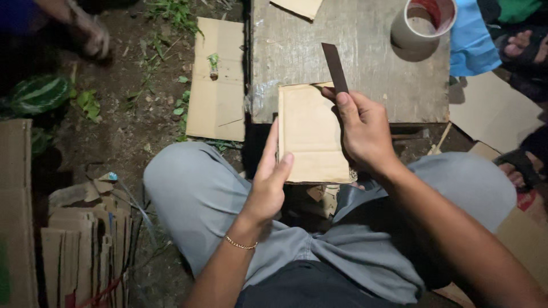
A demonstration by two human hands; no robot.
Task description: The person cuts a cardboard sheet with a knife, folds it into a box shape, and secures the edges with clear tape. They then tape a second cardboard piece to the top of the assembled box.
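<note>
A person sits on bare, leaf-strewn ground with knees apart in grey trousers (200, 194), facing a worn wooden board (365, 63) that serves as a low work surface. A flat sheet of cardboard (216, 85) lies on the soil just left of the board, and a stack of folded cardboard (85, 251) stands on edge at lower left. A wide roll of tape (421, 25) rests on the board's far right corner, beside a blue cloth (471, 40). Another person's hand (91, 37) shows at upper left, and sandalled feet at the right edge.

A tan cardboard piece (311, 134) lies half on the board's near edge, half over the gap between the knees, its long axis running away from the person. The left hand (268, 182), fingers straight and held together, presses flat against its left edge. The right hand (365, 131) covers its right side and pinches a thin dark strip (334, 67) that points up and slightly left across the board.
</note>
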